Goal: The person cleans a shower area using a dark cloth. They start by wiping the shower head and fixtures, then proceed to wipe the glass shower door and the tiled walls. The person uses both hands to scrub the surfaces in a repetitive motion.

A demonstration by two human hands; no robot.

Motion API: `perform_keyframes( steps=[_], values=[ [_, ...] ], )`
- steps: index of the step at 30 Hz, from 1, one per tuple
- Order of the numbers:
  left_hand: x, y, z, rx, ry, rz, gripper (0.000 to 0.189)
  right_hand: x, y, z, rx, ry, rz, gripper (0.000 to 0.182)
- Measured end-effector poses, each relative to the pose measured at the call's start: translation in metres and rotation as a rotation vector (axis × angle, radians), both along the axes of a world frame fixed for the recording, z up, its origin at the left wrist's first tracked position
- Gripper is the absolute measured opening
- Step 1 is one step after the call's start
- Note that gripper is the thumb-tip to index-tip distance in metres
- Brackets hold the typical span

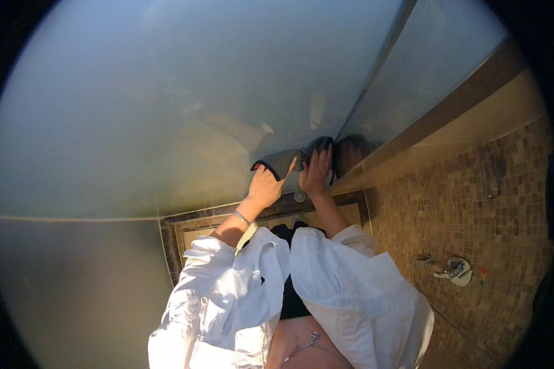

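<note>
My left hand (264, 190), with a silver bracelet on the wrist, grips a black item with a red part (257, 164), which looks like a handle; its exact kind is unclear. The thumb points up and to the right, towards the other hand. My right hand (315, 177) lies with spread fingers over a dark pad or cloth (322, 142) against the frosted glass panel (203, 83). This hand is close to the vertical joint between two glass panels, and its dark reflection shows just to the right. The fingers partly cover the pad.
A round floor drain (299, 197) sits below my hands in the dark tile border (203, 215). To the right, a brown mosaic wall (480, 217) carries a chrome shower mixer (457, 271). Another frosted panel (74, 286) stands at the left.
</note>
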State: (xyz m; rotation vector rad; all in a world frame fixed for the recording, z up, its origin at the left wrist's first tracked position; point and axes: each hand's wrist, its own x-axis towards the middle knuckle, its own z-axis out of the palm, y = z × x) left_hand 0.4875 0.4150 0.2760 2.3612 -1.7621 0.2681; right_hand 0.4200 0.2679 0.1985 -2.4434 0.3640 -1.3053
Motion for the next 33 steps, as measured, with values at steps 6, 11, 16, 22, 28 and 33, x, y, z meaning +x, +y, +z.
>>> perform_keyframes(
  steps=[6, 11, 16, 22, 28, 33],
  values=[
    [0.005, -0.039, 0.102, -0.434, -0.148, 0.044, 0.059, 0.043, -0.029, 0.137, -0.110, -0.467, -0.053, 0.050],
    [0.004, -0.068, 0.120, -0.652, -0.048, 0.058, 0.051, 0.046, -0.056, 0.176, -0.210, -0.574, -0.015, 0.057],
    [0.000, -0.061, 0.043, -0.706, 0.284, 0.055, 0.043, 0.027, -0.058, 0.079, -0.257, -0.264, 0.017, 0.054],
    [-0.011, -0.019, -0.013, -0.499, 0.218, 0.255, 0.039, 0.007, -0.039, 0.025, -0.210, -0.140, 0.145, 0.061],
    [0.011, -0.014, 0.039, -0.769, -0.050, 0.605, 0.061, 0.058, -0.004, 0.134, -0.274, -0.419, 0.255, 0.056],
    [0.032, -0.023, 0.038, -0.934, 0.463, 0.783, 0.070, 0.083, 0.024, 0.152, -0.213, -0.487, 0.333, 0.044]
  ],
)
